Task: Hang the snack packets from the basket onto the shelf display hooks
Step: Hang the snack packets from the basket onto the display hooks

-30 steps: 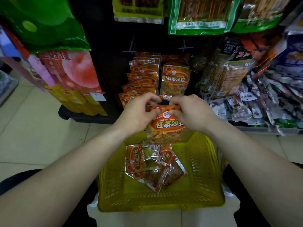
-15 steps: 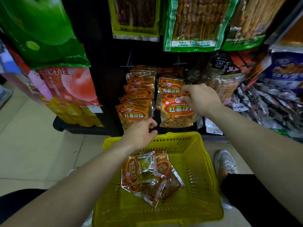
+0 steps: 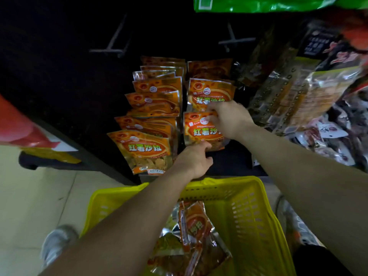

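Note:
An orange snack packet [image 3: 199, 130] hangs at the front of the right-hand row on the dark shelf. My right hand [image 3: 229, 118] grips its top right corner. My left hand [image 3: 194, 160] touches the packet's bottom edge from below with its fingertips; whether it pinches is unclear. Behind it hang more orange packets [image 3: 211, 92] of the same kind. A second row of orange packets [image 3: 148, 148] hangs to the left. Below, a yellow basket [image 3: 249, 206] holds several more packets [image 3: 196, 228].
Two bare metal hooks [image 3: 233, 39] stick out of the dark back panel above the rows. Clear and dark snack bags [image 3: 310, 100] crowd the right side. Green bags [image 3: 258, 4] hang overhead. Red and yellow packs [image 3: 23, 132] hang at left. Shoes [image 3: 57, 244] stand on the tiled floor.
My left hand rose from above the basket to the bottom edge of the hanging packet. The view tilted down and moved closer to the shelf. My right hand stayed at the packet's top.

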The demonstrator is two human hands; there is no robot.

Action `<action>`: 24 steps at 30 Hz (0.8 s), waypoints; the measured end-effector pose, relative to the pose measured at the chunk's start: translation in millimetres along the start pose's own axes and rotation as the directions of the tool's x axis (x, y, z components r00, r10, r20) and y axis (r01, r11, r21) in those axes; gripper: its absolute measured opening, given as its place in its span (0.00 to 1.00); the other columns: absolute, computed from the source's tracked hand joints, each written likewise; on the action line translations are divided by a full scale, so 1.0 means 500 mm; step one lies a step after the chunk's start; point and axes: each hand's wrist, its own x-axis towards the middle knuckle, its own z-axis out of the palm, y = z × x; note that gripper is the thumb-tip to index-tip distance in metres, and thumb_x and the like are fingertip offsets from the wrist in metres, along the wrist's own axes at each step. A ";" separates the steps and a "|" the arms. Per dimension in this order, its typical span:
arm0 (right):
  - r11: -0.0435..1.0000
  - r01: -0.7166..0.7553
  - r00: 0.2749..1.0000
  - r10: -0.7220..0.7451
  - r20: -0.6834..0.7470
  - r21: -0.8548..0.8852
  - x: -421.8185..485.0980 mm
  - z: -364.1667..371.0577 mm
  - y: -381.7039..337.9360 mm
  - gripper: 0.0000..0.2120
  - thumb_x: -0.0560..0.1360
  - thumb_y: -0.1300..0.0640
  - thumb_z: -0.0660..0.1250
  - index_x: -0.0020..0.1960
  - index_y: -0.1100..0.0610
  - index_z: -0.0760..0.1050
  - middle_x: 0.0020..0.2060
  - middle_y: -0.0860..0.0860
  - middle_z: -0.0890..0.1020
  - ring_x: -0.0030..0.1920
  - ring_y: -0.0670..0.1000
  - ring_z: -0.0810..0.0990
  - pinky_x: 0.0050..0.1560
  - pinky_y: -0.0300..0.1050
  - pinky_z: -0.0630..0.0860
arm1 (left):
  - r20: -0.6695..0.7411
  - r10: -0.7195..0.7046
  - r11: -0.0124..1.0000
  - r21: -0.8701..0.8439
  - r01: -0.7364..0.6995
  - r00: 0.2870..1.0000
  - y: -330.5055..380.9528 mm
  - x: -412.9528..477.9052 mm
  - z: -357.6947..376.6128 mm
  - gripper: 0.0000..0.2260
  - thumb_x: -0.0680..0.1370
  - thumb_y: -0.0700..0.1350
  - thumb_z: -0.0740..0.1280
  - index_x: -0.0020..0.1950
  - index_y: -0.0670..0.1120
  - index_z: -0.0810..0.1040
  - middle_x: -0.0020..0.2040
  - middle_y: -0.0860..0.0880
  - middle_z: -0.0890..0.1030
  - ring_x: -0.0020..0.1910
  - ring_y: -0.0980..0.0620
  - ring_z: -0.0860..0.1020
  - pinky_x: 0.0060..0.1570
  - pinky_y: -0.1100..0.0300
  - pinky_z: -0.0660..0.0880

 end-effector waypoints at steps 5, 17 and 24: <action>0.997 0.050 0.987 -0.058 -0.150 -0.059 0.083 0.015 0.004 0.13 0.80 0.46 0.64 0.63 0.45 0.75 0.56 0.54 0.82 0.58 0.60 0.78 0.61 0.53 0.70 | -0.021 0.003 0.999 0.045 -0.002 1.000 -0.004 0.096 0.019 0.27 0.80 0.51 0.65 0.77 0.60 0.60 0.72 0.49 0.72 0.69 0.45 0.72 0.66 0.49 0.72; 0.973 0.047 0.977 -0.091 -0.193 -0.224 0.096 0.008 0.025 0.18 0.77 0.47 0.64 0.66 0.50 0.71 0.60 0.55 0.80 0.62 0.60 0.75 0.64 0.56 0.64 | -0.150 0.058 0.998 0.004 -0.058 0.987 -0.025 0.109 0.026 0.25 0.80 0.49 0.64 0.76 0.60 0.63 0.71 0.51 0.73 0.69 0.47 0.72 0.66 0.48 0.72; 0.964 0.019 0.974 -0.078 -0.214 -0.267 0.043 -0.012 0.031 0.31 0.74 0.46 0.67 0.74 0.53 0.64 0.68 0.57 0.71 0.67 0.61 0.68 0.65 0.58 0.65 | -0.143 0.031 0.999 -0.015 -0.033 0.989 -0.013 0.059 0.006 0.27 0.80 0.48 0.64 0.77 0.60 0.60 0.74 0.51 0.71 0.71 0.48 0.71 0.69 0.49 0.69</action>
